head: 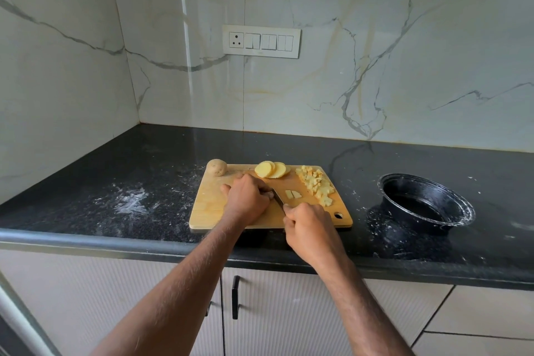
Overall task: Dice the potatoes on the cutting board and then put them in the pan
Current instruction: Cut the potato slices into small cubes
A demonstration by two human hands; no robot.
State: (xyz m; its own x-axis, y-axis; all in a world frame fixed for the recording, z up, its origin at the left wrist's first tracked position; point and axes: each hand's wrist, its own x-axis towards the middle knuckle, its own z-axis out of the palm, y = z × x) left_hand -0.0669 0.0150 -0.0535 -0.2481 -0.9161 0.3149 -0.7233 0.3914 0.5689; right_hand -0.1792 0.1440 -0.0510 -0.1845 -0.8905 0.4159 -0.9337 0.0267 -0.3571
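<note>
Right hand gripping knife on cutting board, left hand curled beside blade, diced potato, black pan

Head view, looking forward and down, near countertop

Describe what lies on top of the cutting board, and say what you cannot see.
On the cutting board: round potato slices, a heap of diced potato, two cut pieces beside the knife. Both hands work there; whatever the left hand holds is hidden.

Wooden cutting board, sliced potatoes, diced pile, black pan right
</note>
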